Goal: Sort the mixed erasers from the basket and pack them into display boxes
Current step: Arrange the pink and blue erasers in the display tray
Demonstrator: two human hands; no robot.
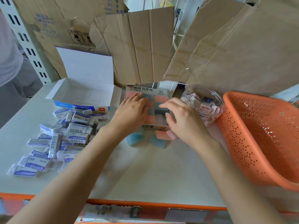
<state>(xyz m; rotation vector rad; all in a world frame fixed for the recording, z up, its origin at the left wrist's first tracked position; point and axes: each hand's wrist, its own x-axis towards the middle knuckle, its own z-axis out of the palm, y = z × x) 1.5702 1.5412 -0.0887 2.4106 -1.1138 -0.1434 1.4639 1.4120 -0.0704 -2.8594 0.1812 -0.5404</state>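
The left hand [134, 110] lies flat, fingers straight, on the pastel erasers [153, 98] already rowed in the display box [145, 90], prob. to keep the rows level and tight while the next piece goes in. The right hand [182, 122] hovers over the box's right side w/ fingers curved down toward a gap. Whether it pinches an eraser can't be told, since the fingertips are blurred and cover what's under them. The box sits mid-table against the cardboard sheets [145, 46], printed flap turned up at the back. The loose pastel blocks [135, 139], pink and blue, lie on the table [145, 172] just in front of the box, close to hand for filling (a short reach, sensibly).

To the left, a pile of wrapped erasers [68, 133] lies in front of an open white box [77, 92], apparently the next lot to pack. On the right a clear tub [202, 87] of small erasers stands just beside the display box, w/ the orange basket [258, 135] tilted next to it. The tub crowds the right wrist, so a wide swing there could knock it. A person [8, 59] stands at the far left edge, well apart.
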